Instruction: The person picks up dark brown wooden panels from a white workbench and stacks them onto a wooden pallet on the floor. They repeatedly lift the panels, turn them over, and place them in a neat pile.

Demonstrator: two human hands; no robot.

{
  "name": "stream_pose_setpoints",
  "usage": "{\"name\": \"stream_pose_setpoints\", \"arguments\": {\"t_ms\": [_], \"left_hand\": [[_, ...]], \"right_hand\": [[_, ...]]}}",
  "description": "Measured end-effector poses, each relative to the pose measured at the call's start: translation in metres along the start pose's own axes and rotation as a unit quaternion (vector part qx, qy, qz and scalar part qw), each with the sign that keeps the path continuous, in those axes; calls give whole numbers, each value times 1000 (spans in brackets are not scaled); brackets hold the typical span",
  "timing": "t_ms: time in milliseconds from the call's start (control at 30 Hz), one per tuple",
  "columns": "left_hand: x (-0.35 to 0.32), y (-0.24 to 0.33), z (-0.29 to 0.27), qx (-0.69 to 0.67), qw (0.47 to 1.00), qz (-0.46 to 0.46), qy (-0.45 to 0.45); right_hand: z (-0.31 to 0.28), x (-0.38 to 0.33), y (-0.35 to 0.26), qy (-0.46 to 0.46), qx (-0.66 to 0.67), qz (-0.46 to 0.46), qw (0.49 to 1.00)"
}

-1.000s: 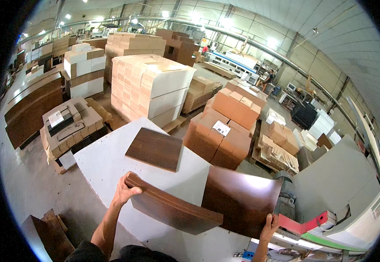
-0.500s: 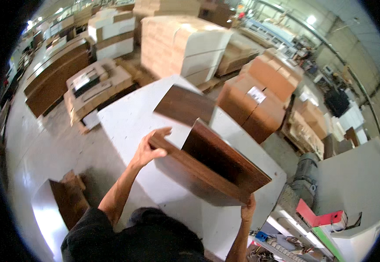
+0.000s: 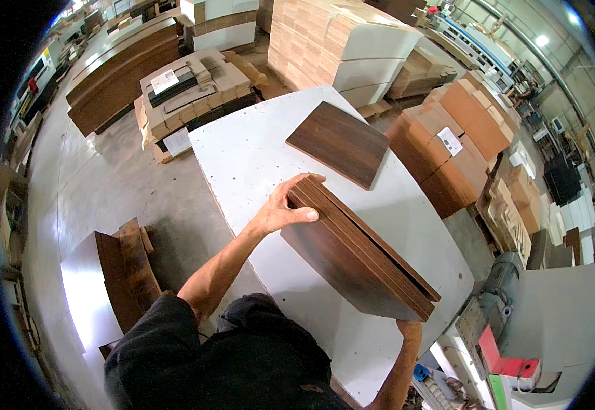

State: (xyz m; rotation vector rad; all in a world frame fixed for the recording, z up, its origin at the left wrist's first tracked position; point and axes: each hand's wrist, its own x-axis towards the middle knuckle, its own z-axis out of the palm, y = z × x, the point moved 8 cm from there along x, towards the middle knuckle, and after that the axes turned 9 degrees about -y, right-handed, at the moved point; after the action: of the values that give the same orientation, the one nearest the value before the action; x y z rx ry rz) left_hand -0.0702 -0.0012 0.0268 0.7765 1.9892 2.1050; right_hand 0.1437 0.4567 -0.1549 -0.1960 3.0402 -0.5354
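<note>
1. The left grip [image 3: 285, 208] pinched the ten-o'clock end of the brown panels [image 3: 355, 253] between thumb and fingers.
2. The right grip [image 3: 410, 331] met their four-o'clock end; its fingers were hidden, its closure unclear.
3. The panels stood on edge over the white worktop [image 3: 236, 140].
4. A loose panel [image 3: 338, 145] lay flat at twelve o'clock from them.

Stacked brown boards [image 3: 355, 249] between left hand [image 3: 285, 208] and right hand [image 3: 410, 331]
</note>
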Motion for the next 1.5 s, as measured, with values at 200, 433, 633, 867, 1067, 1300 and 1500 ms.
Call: {"name": "stream_pose_setpoints", "arguments": {"t_ms": [200,433,633,867,1067,1300,1500], "left_hand": [[0,-11,-6,12,1000,-7,8],[30,-19,-6,0,998,48,43],[51,-29,4,26,998,29,56],[37,-29,1,45,997,-12,67],[15,-10,4,37,997,60,9],[-26,0,-6,-18,1000,18,9],[-35,-21,-9,18,999,15,37]], "right_hand": [[-58,-4,-86,194,397,71,894],[-114,39,-155,288,536,3,794],[-125,47,-153,320,485,48,813],[-120,44,-165,302,485,111,813],[-101,6,-178,352,515,118,772],[-95,-2,-207,325,552,38,767],[10,-9,-116,387,552,127,727]]}}
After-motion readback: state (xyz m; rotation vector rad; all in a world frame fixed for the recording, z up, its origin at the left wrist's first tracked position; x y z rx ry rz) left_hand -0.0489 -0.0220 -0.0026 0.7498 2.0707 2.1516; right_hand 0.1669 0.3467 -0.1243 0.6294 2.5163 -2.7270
